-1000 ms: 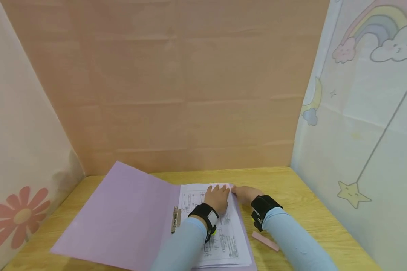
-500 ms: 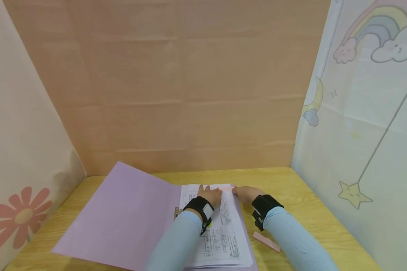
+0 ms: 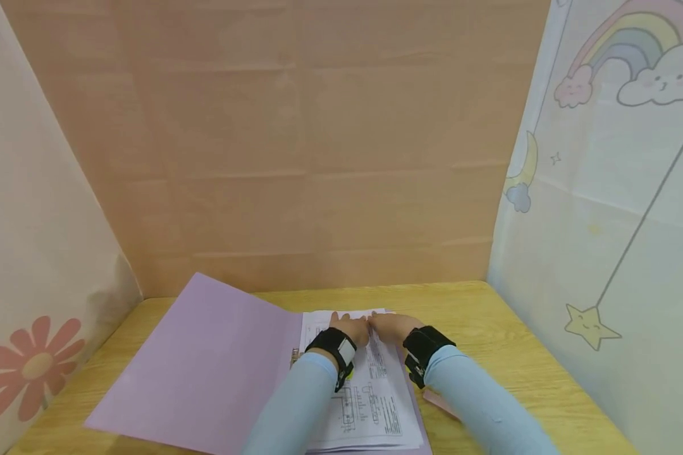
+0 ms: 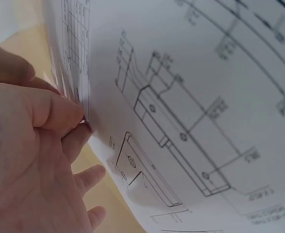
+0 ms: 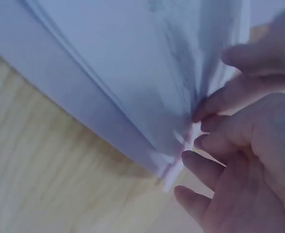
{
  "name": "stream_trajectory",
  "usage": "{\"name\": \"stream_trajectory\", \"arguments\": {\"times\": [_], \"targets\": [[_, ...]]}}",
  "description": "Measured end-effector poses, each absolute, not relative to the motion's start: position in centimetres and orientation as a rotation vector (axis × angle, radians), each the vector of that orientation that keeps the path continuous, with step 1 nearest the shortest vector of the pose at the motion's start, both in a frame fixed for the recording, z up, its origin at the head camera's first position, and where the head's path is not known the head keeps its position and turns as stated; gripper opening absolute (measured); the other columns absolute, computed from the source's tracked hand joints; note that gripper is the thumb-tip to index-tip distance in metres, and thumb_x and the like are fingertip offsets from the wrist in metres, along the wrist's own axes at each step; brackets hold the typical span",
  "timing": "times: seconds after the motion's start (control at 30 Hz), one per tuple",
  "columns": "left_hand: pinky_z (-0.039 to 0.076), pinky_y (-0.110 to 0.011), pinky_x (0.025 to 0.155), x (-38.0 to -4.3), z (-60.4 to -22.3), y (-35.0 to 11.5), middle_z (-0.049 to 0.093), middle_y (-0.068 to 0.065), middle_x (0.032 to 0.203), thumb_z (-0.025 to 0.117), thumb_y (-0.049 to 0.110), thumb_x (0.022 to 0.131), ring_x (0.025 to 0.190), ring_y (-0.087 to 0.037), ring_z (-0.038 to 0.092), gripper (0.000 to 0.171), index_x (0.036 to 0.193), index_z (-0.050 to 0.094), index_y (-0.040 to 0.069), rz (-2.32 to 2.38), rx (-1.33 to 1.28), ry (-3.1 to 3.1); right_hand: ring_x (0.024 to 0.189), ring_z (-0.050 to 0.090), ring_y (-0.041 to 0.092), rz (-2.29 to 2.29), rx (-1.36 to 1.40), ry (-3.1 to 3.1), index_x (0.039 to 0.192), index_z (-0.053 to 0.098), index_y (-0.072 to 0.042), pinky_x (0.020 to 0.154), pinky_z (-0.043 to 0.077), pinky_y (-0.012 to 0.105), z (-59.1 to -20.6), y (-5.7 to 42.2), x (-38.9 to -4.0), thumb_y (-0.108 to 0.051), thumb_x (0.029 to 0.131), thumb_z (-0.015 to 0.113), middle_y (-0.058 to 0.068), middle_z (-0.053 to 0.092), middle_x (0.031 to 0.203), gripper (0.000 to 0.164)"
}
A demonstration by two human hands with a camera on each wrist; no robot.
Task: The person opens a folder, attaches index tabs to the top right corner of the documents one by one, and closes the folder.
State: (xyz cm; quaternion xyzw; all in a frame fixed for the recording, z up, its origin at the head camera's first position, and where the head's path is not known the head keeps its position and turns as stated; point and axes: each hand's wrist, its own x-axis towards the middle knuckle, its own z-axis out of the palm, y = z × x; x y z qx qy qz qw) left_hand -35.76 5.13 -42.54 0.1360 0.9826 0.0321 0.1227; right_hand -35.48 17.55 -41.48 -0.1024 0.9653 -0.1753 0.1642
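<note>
An open lilac folder (image 3: pixel 205 373) lies on the table, and a stack of printed drawing sheets (image 3: pixel 384 404) fills its right side. At the top edge of the sheets, my left hand (image 3: pixel 350 328) pinches the paper between thumb and finger, its other fingers spread. My right hand (image 3: pixel 395 327) meets it there, fingertips together at the same edge. A thin pink strip (image 5: pixel 187 138) shows along that edge in the right wrist view, beside the right fingertips. Line drawings on the top sheet (image 4: pixel 181 136) fill the left wrist view. The exact pinch is partly hidden by the fingers.
A small pink block-like strip (image 3: pixel 439 402) lies on the wooden table (image 3: pixel 489 354) by the right forearm, partly covered. The folder's metal clip (image 3: pixel 295 356) is mostly hidden behind the left wrist. Papered walls close off the back and both sides.
My left hand has slid left along the top of the sheets, uncovering a pink patch. My right hand has then moved left from the corner to meet it, covering that patch.
</note>
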Motion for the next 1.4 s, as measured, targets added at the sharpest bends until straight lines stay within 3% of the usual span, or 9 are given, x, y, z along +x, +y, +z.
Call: {"name": "stream_trajectory", "arguments": {"times": [0.13, 0.33, 0.4, 0.5, 0.63, 0.87, 1.4], "targets": [[0.015, -0.049, 0.117, -35.7, -42.3, 5.1, 0.055, 0.002, 0.14, 0.047, 0.029, 0.099, 0.137, -0.024, 0.04, 0.045, 0.144, 0.047, 0.025, 0.11, 0.402, 2.874, 0.108, 0.054, 0.028, -0.668, -0.129, 2.697, 0.139, 0.049, -0.011, 0.099, 0.039, 0.049, -42.1, 17.7, -35.2, -0.04, 0.106, 0.027, 0.012, 0.056, 0.124, 0.049], [0.017, -0.049, 0.115, -35.8, -42.4, 5.1, 0.057, 0.003, 0.138, 0.039, 0.035, 0.103, 0.133, -0.023, 0.043, 0.043, 0.144, 0.047, 0.025, 0.098, 0.408, 2.887, 0.132, 0.045, 0.035, -0.4, -0.351, 2.766, 0.148, 0.038, -0.01, 0.109, 0.033, 0.05, -42.1, 18.8, -35.3, -0.026, 0.107, 0.031, 0.013, 0.047, 0.145, 0.044], [0.017, -0.049, 0.115, -35.8, -42.4, 5.1, 0.058, 0.002, 0.137, 0.039, 0.036, 0.103, 0.132, -0.023, 0.044, 0.043, 0.144, 0.046, 0.025, 0.1, 0.411, 2.886, 0.128, 0.048, 0.034, -0.392, -0.353, 2.77, 0.146, 0.041, -0.008, 0.108, 0.034, 0.049, -41.9, 19.2, -35.3, -0.025, 0.107, 0.032, 0.013, 0.051, 0.14, 0.043], [0.018, -0.05, 0.115, -35.9, -42.4, 5.1, 0.056, 0.004, 0.139, 0.041, 0.035, 0.102, 0.133, -0.023, 0.044, 0.044, 0.145, 0.045, 0.027, 0.082, 0.416, 2.886, 0.109, 0.056, 0.027, -0.415, -0.281, 2.783, 0.134, 0.053, -0.007, 0.101, 0.038, 0.047, -41.5, 19.6, -35.1, -0.029, 0.107, 0.032, 0.01, 0.059, 0.121, 0.041], [0.017, -0.05, 0.115, -35.8, -42.1, 5.0, 0.05, 0.007, 0.144, 0.045, 0.032, 0.101, 0.136, -0.023, 0.041, 0.045, 0.146, 0.043, 0.029, 0.044, 0.439, 2.875, 0.098, 0.053, 0.026, -0.36, -0.198, 2.824, 0.124, 0.059, -0.008, 0.094, 0.04, 0.045, -41.0, 20.3, -35.1, -0.024, 0.105, 0.04, 0.009, 0.059, 0.11, 0.032], [0.017, -0.051, 0.116, -35.4, -41.6, 4.9, 0.047, 0.009, 0.147, 0.045, 0.03, 0.101, 0.138, -0.024, 0.039, 0.044, 0.145, 0.045, 0.029, 0.008, 0.477, 2.858, 0.095, 0.052, 0.026, -0.302, -0.209, 2.824, 0.13, 0.059, -0.007, 0.088, 0.041, 0.041, -41.0, 20.7, -35.5, -0.011, 0.1, 0.049, 0.007, 0.06, 0.109, 0.032], [0.018, -0.051, 0.115, -35.8, -42.3, 4.8, 0.046, 0.01, 0.148, 0.045, 0.03, 0.101, 0.136, -0.025, 0.042, 0.044, 0.145, 0.045, 0.029, 0.006, 0.487, 2.87, 0.095, 0.053, 0.026, -0.351, -0.107, 2.814, 0.128, 0.06, -0.007, 0.089, 0.043, 0.043, -41.0, 20.3, -35.4, -0.017, 0.1, 0.051, 0.007, 0.059, 0.106, 0.031]]}}
